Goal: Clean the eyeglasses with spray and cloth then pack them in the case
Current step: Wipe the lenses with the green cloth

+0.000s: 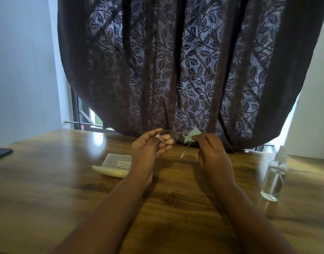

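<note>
Both hands up over the wooden counter (47,180). I see the left hand (148,149) with fingers pinched on the eyeglasses (169,137) at one lens, held in the air. Right hand (212,153) fingers clenched on the pale cloth (192,135), pressed at the other lens. Case (114,165) lies on the counter under the left hand. Spray bottle (273,177) stands upright, well apart to the right.
</note>
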